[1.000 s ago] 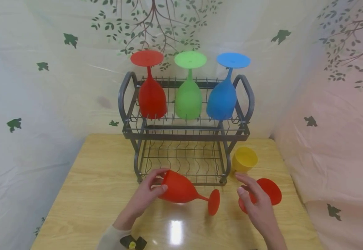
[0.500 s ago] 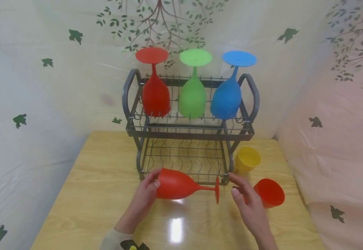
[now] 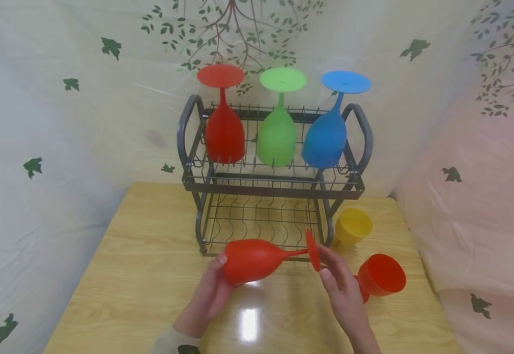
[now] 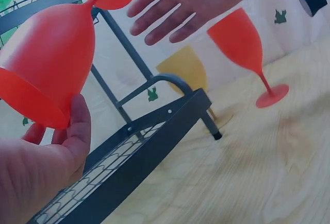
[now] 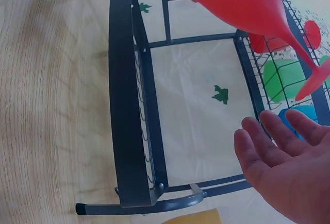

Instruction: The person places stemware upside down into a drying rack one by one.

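My left hand (image 3: 207, 301) grips a red plastic wine glass (image 3: 253, 260) by the bowl near its rim. The glass lies nearly sideways in the air, its stem and foot pointing right and slightly up. In the left wrist view the thumb side is below the bowl (image 4: 51, 59), fingers curled at the rim. My right hand (image 3: 343, 297) is beside the foot with relaxed fingers; in the right wrist view a gap shows between those fingers (image 5: 273, 147) and the foot. Behind the held glass stands a two-tier dark metal dish rack (image 3: 274, 188).
Upside-down red (image 3: 225, 135), green (image 3: 276, 137) and blue (image 3: 325, 140) wine glasses stand on the rack's upper tier. Right of the rack, a yellow wine glass (image 3: 353, 227) and another red wine glass (image 3: 382, 275) stand on the wooden table (image 3: 137, 275). Patterned cloth hangs around.
The held glass has swung from foot-low to foot-raised, as my left hand turned under the bowl. My right hand has moved left, away from the standing red glass, to the held glass's foot.
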Demonstrator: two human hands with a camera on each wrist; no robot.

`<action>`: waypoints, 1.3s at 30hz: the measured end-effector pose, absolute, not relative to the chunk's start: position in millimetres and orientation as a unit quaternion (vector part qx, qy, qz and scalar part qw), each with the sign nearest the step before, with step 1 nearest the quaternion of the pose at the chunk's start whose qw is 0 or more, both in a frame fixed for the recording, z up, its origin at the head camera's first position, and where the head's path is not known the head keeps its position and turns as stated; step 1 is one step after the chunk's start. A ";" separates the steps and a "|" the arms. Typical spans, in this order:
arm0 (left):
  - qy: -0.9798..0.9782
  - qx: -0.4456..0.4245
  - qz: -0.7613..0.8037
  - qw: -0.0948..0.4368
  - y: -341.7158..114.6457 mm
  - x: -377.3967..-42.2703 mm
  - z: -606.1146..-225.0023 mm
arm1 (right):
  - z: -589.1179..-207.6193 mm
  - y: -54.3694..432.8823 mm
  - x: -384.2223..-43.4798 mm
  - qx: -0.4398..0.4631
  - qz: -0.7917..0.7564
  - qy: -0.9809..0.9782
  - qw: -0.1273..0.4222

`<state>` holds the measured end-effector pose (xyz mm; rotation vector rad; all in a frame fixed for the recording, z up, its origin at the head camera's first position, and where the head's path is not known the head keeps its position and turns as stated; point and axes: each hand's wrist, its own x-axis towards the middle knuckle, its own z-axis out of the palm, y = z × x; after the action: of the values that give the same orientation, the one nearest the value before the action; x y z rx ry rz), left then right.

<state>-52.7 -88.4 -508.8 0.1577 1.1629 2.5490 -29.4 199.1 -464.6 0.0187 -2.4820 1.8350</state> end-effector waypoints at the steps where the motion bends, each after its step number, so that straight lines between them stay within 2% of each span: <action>1: 0.406 0.049 0.896 0.171 -87.4 -52.6 -508.6 | -464.8 198.7 -29.2 0.004 0.593 -0.804 0.030; 11: 0.376 0.026 0.907 0.189 -82.2 -50.8 -508.3 | -467.0 192.5 -25.3 0.032 0.608 -0.792 0.058; 19: 0.355 0.043 0.910 0.209 -74.8 -49.4 -506.9 | -472.6 182.0 -32.3 0.088 0.651 -0.752 0.054; 27: 0.357 0.031 0.909 0.214 -68.5 -48.3 -503.2 | -477.3 169.2 -36.2 0.066 0.655 -0.752 0.031; 34: 0.362 0.030 0.906 0.215 -64.4 -48.6 -500.5 | -485.0 159.3 -38.5 0.071 0.665 -0.742 0.043; 39: 0.372 0.018 0.902 0.217 -61.4 -48.6 -499.6 | -483.1 152.8 -39.3 0.046 0.677 -0.734 0.023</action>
<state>-48.6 -61.4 -499.6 0.0508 1.0315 2.5001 -39.3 152.8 -483.1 0.1423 -2.2731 2.0964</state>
